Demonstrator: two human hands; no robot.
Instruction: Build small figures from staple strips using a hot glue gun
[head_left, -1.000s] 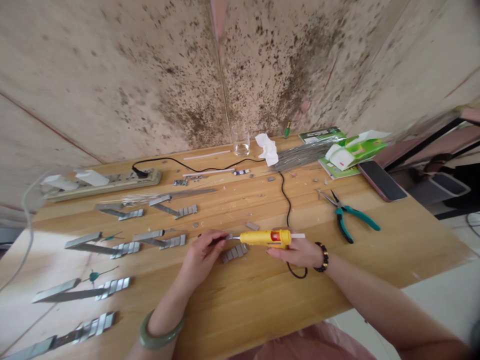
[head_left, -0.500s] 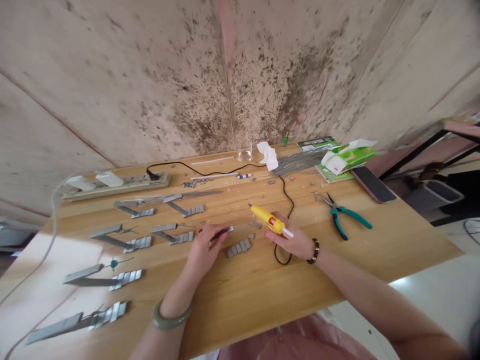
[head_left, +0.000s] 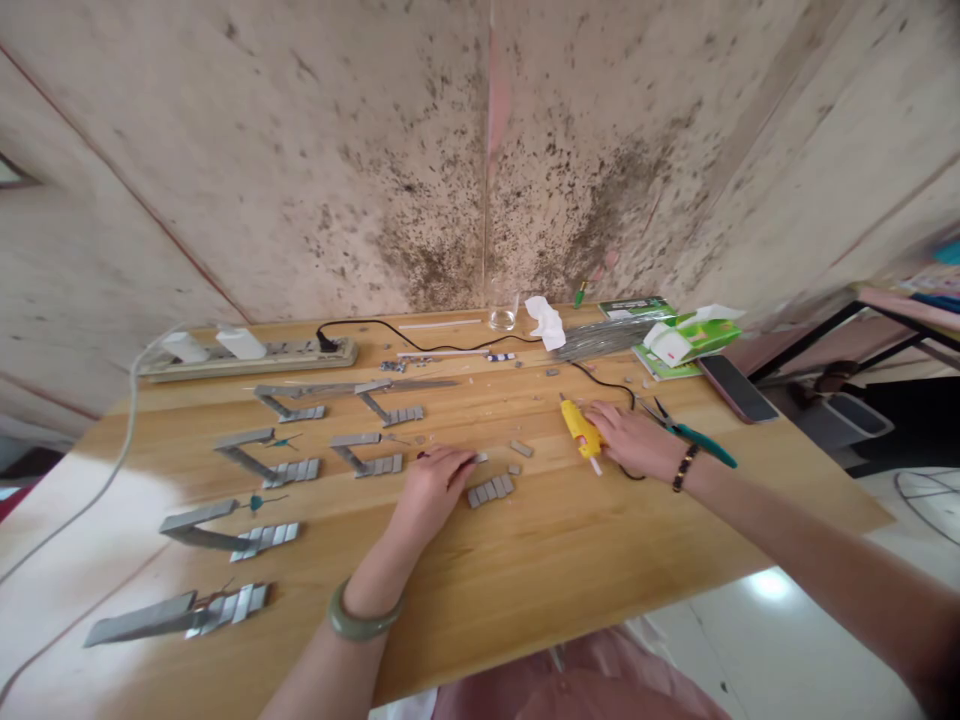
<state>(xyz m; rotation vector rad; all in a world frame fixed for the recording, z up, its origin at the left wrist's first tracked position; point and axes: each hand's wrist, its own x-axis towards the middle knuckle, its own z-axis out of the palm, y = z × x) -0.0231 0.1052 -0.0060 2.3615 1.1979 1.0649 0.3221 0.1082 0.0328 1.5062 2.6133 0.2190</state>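
Yellow plastic glue gun (head_left: 579, 428): on or just above pale wooden surface (head_left: 555, 570), nozzle (head_left: 562, 398) turned away, presumably for keeping heat clear. Partly covered by right hand (head_left: 634, 440); gripped or released, cannot tell. Pinched in left hand (head_left: 437, 487), well apart: small grey rectangular piece (head_left: 481, 458).

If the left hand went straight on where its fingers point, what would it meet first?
Likely the loose grey strip, perhaps the smaller piece beside it; height of the left hand is unclear.

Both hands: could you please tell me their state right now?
Left hand: closed, pinching a small grey piece.
Right hand: touching the yellow glue gun; whether gripping cannot be told.
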